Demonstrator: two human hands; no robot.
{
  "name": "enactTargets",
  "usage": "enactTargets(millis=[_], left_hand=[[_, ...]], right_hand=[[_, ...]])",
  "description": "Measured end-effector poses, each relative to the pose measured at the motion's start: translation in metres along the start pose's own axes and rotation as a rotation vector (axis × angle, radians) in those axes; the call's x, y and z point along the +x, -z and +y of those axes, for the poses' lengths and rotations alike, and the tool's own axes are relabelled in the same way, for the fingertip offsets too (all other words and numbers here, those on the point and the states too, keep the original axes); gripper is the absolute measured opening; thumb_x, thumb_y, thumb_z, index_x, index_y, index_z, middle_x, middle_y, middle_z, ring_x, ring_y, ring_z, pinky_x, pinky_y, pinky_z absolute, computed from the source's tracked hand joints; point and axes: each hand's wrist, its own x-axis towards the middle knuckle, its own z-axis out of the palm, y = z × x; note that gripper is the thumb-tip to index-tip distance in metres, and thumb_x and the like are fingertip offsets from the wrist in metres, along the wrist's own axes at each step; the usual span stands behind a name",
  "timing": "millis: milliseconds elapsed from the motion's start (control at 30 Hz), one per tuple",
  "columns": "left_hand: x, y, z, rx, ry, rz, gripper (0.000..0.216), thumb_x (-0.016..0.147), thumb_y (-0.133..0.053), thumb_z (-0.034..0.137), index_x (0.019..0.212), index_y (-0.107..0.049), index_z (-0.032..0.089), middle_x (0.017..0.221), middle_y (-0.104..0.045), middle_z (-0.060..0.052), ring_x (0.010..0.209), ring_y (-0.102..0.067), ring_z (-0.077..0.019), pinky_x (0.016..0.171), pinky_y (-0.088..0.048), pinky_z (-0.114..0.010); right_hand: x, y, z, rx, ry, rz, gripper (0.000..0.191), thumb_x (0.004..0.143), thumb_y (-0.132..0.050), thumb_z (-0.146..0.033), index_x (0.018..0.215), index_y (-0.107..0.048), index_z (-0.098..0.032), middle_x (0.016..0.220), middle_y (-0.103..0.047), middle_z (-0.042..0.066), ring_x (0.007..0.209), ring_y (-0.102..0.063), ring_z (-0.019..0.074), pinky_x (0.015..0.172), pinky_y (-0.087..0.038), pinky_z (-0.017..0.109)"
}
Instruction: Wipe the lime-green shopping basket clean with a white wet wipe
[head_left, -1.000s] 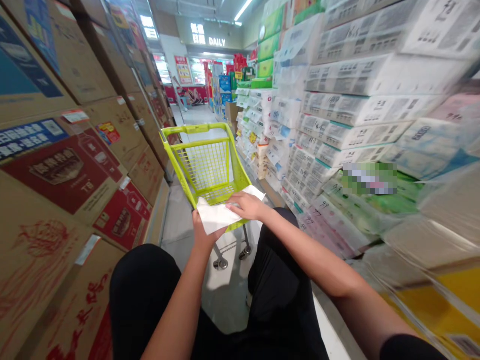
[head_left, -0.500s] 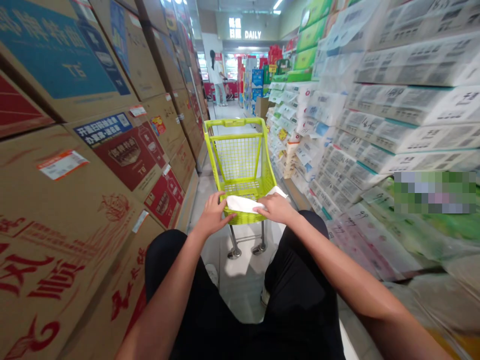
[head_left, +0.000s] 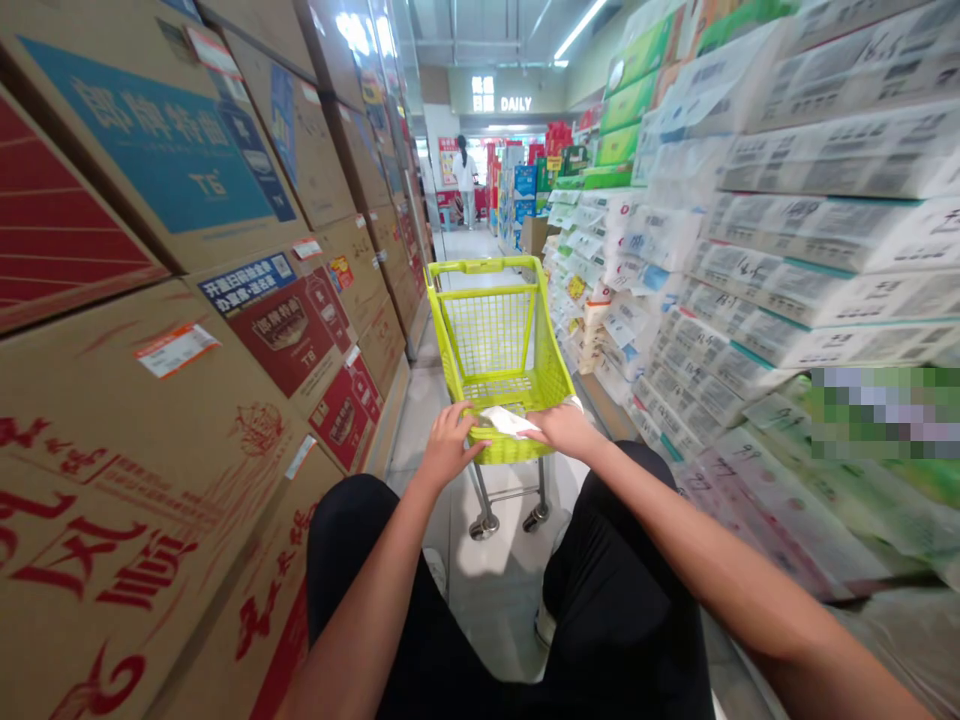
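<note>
A lime-green shopping cart (head_left: 491,340) stands in front of my knees, its plastic basket on grey metal legs with small wheels. My left hand (head_left: 452,443) grips the near left corner of its rim, fingers over the edge and thumb below. At the near right corner, my right hand (head_left: 568,430) presses a white tissue (head_left: 508,421) against the rim. One end of the tissue sticks out to the left of those fingers, and a bit of white shows behind the knuckles. The palm side of my right hand is hidden.
Stacked cardboard cartons (head_left: 150,400) line the aisle's left side. Wrapped paper packs (head_left: 750,270) are piled along the right. Farther down the tiled floor (head_left: 470,243), a person (head_left: 464,183) in a white top stands near red and blue displays.
The tissue stretched between my hands has bunched toward my right hand. My left hand has closed on the cart's rim. The distant person has turned and moved farther off.
</note>
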Motion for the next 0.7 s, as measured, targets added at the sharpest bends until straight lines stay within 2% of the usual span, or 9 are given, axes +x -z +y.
enactTargets(millis=[100,167,267,367,467,600,700], left_hand=[[0.002,-0.002,0.011,0.003,0.023,0.002,0.020,0.102,-0.077,0.034,0.113,-0.065,0.022,0.150,-0.060,-0.015,0.139,-0.053,-0.0364,0.117,-0.054,-0.053],[0.003,-0.006,0.021,0.007,0.036,-0.003,0.020,0.103,-0.075,0.027,0.118,-0.064,0.021,0.150,-0.059,-0.016,0.139,-0.052,-0.0364,0.118,-0.053,-0.053],[0.005,-0.013,0.031,-0.014,0.043,-0.010,0.031,0.102,-0.074,0.024,0.129,-0.062,0.019,0.151,-0.056,-0.017,0.142,-0.049,-0.0364,0.122,-0.051,-0.054],[0.006,-0.014,0.030,-0.038,0.049,-0.008,0.037,0.102,-0.074,0.024,0.136,-0.061,0.020,0.152,-0.055,-0.016,0.143,-0.049,-0.0360,0.122,-0.051,-0.053],[0.004,-0.008,0.019,-0.037,0.028,0.006,0.033,0.102,-0.075,0.026,0.132,-0.062,0.020,0.151,-0.057,-0.015,0.142,-0.051,-0.0368,0.120,-0.053,-0.054],[0.000,-0.001,0.010,-0.038,0.007,0.038,0.019,0.102,-0.077,0.028,0.109,-0.061,0.022,0.152,-0.058,-0.015,0.140,-0.052,-0.0376,0.117,-0.055,-0.057],[0.000,-0.004,0.017,-0.027,0.041,0.028,0.020,0.101,-0.078,0.025,0.108,-0.060,0.022,0.150,-0.059,-0.016,0.139,-0.053,-0.0382,0.114,-0.057,-0.058]], right_hand=[[-0.004,0.001,0.005,-0.018,0.001,-0.010,0.063,0.113,-0.040,-0.068,0.121,-0.079,-0.019,0.108,-0.085,0.018,0.100,-0.083,0.0323,0.076,-0.048,0.033],[0.003,0.000,-0.008,-0.024,0.011,-0.010,0.064,0.113,-0.038,-0.067,0.126,-0.078,-0.019,0.108,-0.085,0.018,0.098,-0.083,0.0328,0.075,-0.048,0.034],[0.018,-0.002,-0.038,-0.026,0.040,-0.007,0.059,0.115,-0.037,-0.061,0.127,-0.077,-0.018,0.109,-0.085,0.018,0.099,-0.083,0.0324,0.076,-0.049,0.034],[0.025,-0.002,-0.050,-0.025,0.058,-0.008,0.059,0.117,-0.034,-0.059,0.129,-0.075,-0.019,0.110,-0.085,0.016,0.101,-0.083,0.0313,0.078,-0.049,0.034],[0.014,0.002,-0.031,-0.025,0.040,-0.020,0.064,0.115,-0.031,-0.065,0.131,-0.075,-0.021,0.112,-0.085,0.015,0.101,-0.083,0.0303,0.076,-0.048,0.032],[-0.010,0.007,0.009,-0.034,-0.012,-0.035,0.068,0.114,-0.033,-0.068,0.121,-0.077,-0.017,0.110,-0.084,0.018,0.105,-0.082,0.0323,0.081,-0.047,0.033],[-0.011,0.005,0.010,-0.033,-0.040,-0.039,0.071,0.113,-0.031,-0.070,0.122,-0.077,-0.016,0.110,-0.084,0.020,0.105,-0.081,0.0344,0.083,-0.048,0.035]])
